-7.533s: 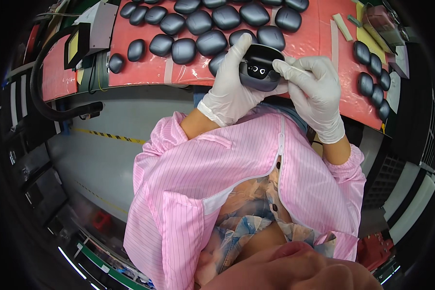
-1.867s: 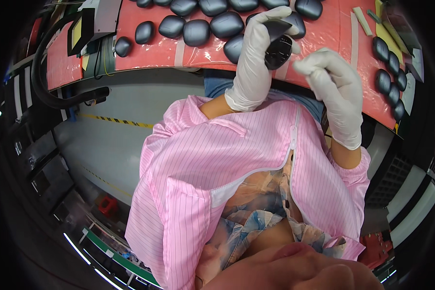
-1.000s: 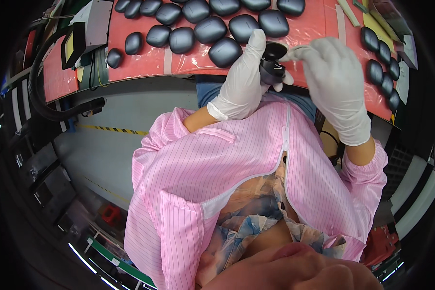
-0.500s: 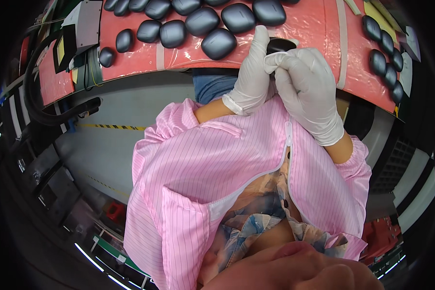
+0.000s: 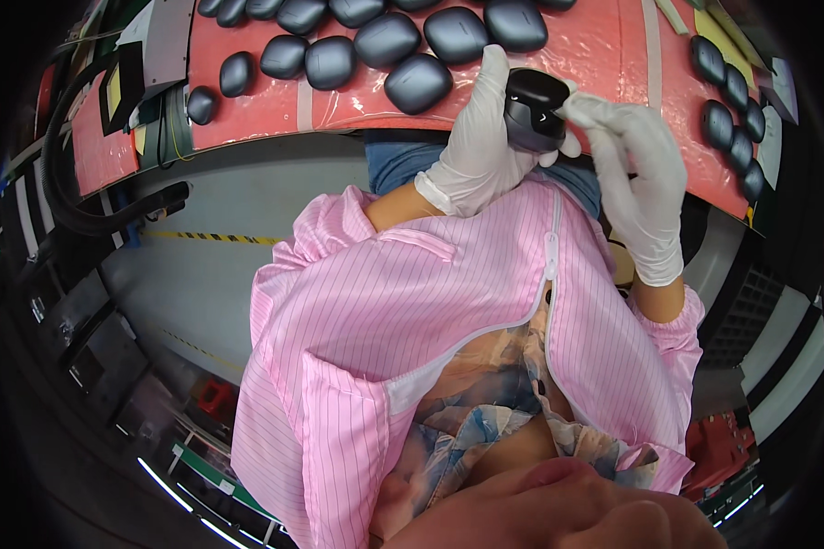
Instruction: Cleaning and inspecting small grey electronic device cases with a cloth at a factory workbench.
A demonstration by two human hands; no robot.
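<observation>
My left hand, in a white glove, is wrapped round an earbud charging case. The case stands with its glossy black lid raised, and its dark inside shows. At the case's right edge, the gloved thumb and fingertips of my right hand are pinched together. Whatever lies between those fingertips, if anything, is hidden. Just beyond my left hand, a closed grey case of the same rounded shape rests on the red mat.
Several more dark grey cases lie in rows at the far side. Another group of cases sits at the right. A black flexible arm curves in at the left, beside a grey box.
The case has come into fuller view with its lid raised and its inside showing. My right hand has shifted right, uncovering the front of the case. The left still grips it.
</observation>
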